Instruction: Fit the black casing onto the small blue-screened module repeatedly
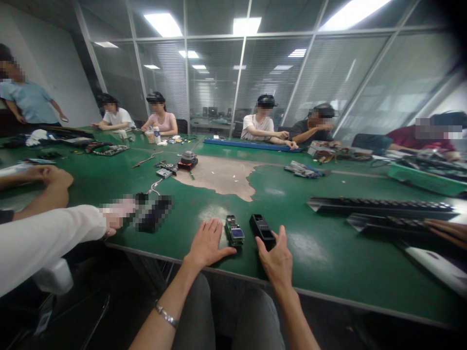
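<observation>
My left hand [206,245] lies flat on the green table, fingers together and thumb stretched out, holding nothing. Just right of it is a small green circuit board assembly [234,231] with a bluish screen, and my thumb points at its near end. A black plastic casing [261,227] with cut-outs lies to the right of the board. Around the casing's near end is my right hand [276,255], its thumb at the left edge and its index finger apart on the right. Thumb and index finger are spread, and no firm grip shows; the other fingers are partly hidden.
A co-worker's white sleeve [58,238] reaches in from the left beside a blurred black object [153,214]. Black metal rails [379,206] lie to the right, near a green basket [426,180]. A worn tan patch [222,175] marks the table [314,267]. Several people sit opposite.
</observation>
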The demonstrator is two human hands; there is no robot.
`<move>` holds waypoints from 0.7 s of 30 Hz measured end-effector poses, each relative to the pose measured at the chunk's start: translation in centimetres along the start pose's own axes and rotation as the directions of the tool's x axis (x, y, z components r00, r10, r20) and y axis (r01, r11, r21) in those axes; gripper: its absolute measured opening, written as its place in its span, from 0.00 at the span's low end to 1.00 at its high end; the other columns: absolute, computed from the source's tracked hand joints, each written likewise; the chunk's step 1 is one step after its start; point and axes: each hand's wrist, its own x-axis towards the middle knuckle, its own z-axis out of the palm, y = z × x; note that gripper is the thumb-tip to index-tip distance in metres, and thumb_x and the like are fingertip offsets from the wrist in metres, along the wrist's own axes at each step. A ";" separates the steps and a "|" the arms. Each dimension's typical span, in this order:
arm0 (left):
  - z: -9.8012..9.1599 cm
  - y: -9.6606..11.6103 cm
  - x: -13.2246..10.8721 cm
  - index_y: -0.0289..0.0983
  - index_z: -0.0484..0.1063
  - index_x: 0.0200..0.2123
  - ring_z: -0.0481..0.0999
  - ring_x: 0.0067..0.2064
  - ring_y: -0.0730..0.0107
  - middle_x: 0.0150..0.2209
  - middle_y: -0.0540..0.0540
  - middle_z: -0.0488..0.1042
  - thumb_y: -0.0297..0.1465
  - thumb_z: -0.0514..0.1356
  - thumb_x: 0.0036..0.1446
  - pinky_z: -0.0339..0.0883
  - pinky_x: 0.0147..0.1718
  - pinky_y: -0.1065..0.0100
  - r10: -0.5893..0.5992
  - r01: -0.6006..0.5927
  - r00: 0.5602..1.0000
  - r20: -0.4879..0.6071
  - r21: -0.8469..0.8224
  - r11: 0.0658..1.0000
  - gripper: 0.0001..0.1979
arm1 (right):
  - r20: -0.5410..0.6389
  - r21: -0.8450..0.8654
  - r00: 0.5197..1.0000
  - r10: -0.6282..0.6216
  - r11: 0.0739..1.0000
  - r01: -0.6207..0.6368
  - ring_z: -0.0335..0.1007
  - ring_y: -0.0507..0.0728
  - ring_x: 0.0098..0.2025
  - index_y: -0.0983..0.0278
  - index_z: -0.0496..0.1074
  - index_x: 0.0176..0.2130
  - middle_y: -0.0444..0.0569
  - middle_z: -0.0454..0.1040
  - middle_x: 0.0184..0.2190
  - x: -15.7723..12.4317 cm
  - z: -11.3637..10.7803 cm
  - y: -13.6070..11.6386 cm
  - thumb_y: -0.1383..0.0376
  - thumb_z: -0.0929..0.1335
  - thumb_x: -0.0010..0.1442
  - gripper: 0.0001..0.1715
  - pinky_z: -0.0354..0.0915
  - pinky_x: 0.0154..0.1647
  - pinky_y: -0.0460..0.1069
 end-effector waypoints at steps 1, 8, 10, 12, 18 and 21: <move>0.0 0.0 0.0 0.33 0.49 0.66 0.46 0.68 0.50 0.68 0.38 0.48 0.63 0.42 0.53 0.40 0.65 0.51 -0.001 0.001 1.000 0.002 0.000 1.000 0.49 | 0.009 0.002 1.000 0.010 1.000 -0.010 0.71 0.66 0.47 0.72 0.44 0.66 0.61 0.72 0.51 0.1 -0.1 -0.1 0.48 0.64 0.56 0.52 0.64 0.46 0.56; 0.1 0.0 0.0 0.32 0.50 0.66 0.46 0.68 0.50 0.67 0.37 0.50 0.64 0.42 0.53 0.40 0.65 0.50 0.003 -0.003 1.000 -0.012 -0.003 1.000 0.50 | -0.023 0.214 0.997 0.078 0.974 -0.072 0.72 0.64 0.47 0.68 0.48 0.66 0.56 0.76 0.46 0.2 -1.7 -3.1 0.47 0.67 0.53 0.52 0.63 0.49 0.56; 0.1 0.0 0.0 0.33 0.51 0.65 0.47 0.68 0.50 0.67 0.37 0.50 0.64 0.42 0.53 0.40 0.64 0.50 0.001 -0.001 1.000 -0.019 -0.003 1.000 0.49 | -0.004 0.267 0.999 0.054 0.962 -0.051 0.73 0.63 0.47 0.68 0.48 0.66 0.55 0.76 0.45 -0.1 -1.9 -4.6 0.46 0.67 0.53 0.52 0.63 0.50 0.55; 0.1 0.0 0.0 0.33 0.52 0.65 0.46 0.68 0.50 0.67 0.36 0.51 0.64 0.42 0.52 0.40 0.64 0.50 0.001 -0.001 1.000 -0.025 -0.005 1.000 0.49 | 0.013 0.262 1.000 0.014 0.965 -0.016 0.73 0.62 0.47 0.68 0.48 0.66 0.55 0.77 0.45 -0.4 -1.7 -6.0 0.47 0.67 0.54 0.51 0.63 0.49 0.54; 0.3 -0.2 -0.1 0.34 0.51 0.65 0.47 0.68 0.49 0.67 0.36 0.51 0.63 0.45 0.53 0.42 0.64 0.49 0.006 -0.007 0.999 -0.039 -0.008 1.000 0.48 | 0.062 0.109 0.996 -0.061 0.993 0.054 0.74 0.65 0.45 0.70 0.46 0.66 0.59 0.75 0.46 -1.1 -0.2 -8.2 0.48 0.64 0.57 0.49 0.65 0.44 0.54; 0.3 -0.3 -0.1 0.35 0.51 0.65 0.47 0.68 0.50 0.67 0.36 0.51 0.62 0.46 0.53 0.41 0.64 0.49 0.017 -0.017 0.999 -0.038 -0.005 1.000 0.46 | 0.109 -0.012 0.991 -0.074 0.997 0.076 0.74 0.65 0.43 0.70 0.44 0.67 0.60 0.75 0.44 -1.3 0.1 -8.8 0.50 0.63 0.58 0.48 0.65 0.41 0.54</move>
